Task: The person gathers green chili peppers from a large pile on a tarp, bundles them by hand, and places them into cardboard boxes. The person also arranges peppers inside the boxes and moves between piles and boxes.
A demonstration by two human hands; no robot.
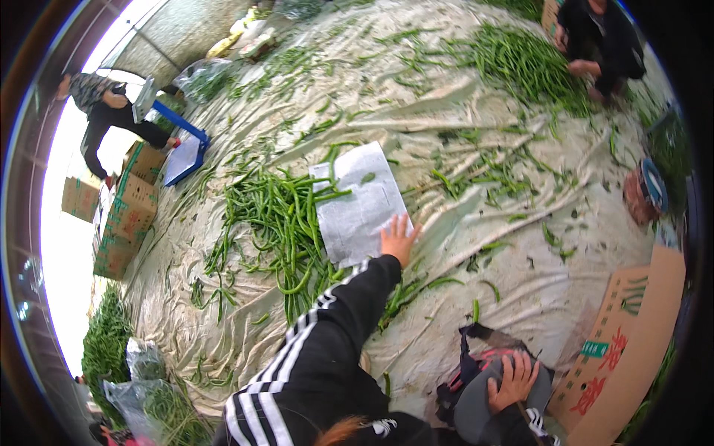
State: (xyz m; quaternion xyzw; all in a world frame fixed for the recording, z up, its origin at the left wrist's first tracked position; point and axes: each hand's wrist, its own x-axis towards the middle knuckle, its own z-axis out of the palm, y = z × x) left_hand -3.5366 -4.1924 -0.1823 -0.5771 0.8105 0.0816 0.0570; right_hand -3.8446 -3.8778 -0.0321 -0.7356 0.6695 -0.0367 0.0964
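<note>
My left hand [398, 240] rests palm down, fingers spread, on the lower right edge of a printed paper sheet [360, 223]. The sheet lies flat on the cloth, with a small leaf and a few green chili peppers over its upper left part. Against its left side is a heap of long green chili peppers [268, 212]. At lower right my right hand [514, 380] lies with fingers apart on a grey rounded padded item [479, 407] with dark and pink fabric beside it; whether it grips the item is not clear.
A wrinkled pale cloth [446, 345] covers the ground. Cardboard boxes [131, 214] and a blue platform scale [187, 159] stand left, by a bending person. Another person crouches upper right at a big pepper heap [519, 61]. A printed cardboard box [608, 345] is at right, bagged greens [162, 401] lower left.
</note>
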